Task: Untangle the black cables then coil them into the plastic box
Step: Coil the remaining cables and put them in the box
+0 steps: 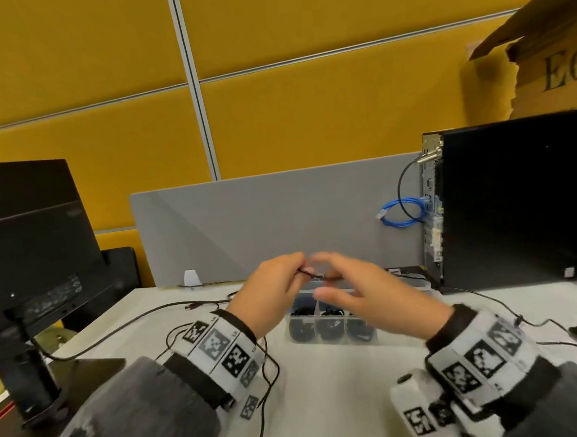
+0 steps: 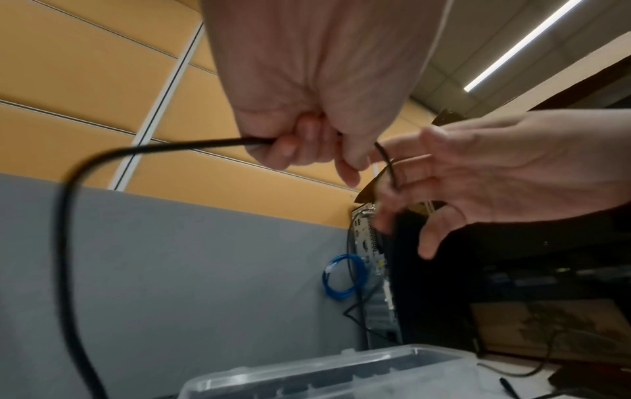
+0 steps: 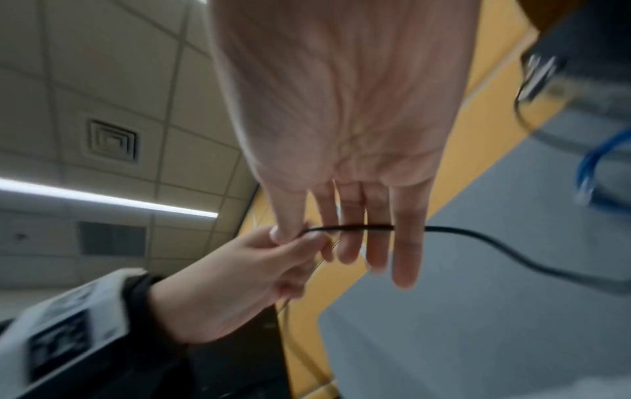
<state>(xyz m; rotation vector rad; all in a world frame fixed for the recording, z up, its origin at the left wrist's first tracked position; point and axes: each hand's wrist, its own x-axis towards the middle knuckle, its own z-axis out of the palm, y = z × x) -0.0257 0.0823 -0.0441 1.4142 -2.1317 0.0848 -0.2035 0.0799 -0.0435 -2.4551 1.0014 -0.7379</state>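
Two hands (image 1: 275, 297) (image 1: 370, 301) on blk cable (image 2: 191, 144)

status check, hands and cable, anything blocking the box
Left hand pinches black cable. Right hand fingers straight, cable across them. Plastic box below, front cells already hold coils. Loose cable loops by left wrist, nothing blocking.

Mustard-yellow upholstered wall panels (image 1: 274, 124) fill the far side, split by thin metal strips (image 1: 194, 89). In front of them stands a grey desk divider (image 1: 263, 220) at the far edge of a white desk (image 1: 325, 402). A black monitor (image 1: 28, 234) on a stand sits at the left. At the right a black computer tower (image 1: 515, 201) stands upright, a coiled blue network cable (image 1: 400, 213) hanging at its rear panel. A torn cardboard box (image 1: 548, 67) rests on top of the tower. Overhead are square ceiling tiles (image 3: 102, 67), an air vent (image 3: 112, 141) and a lit linear lamp (image 3: 102, 198).
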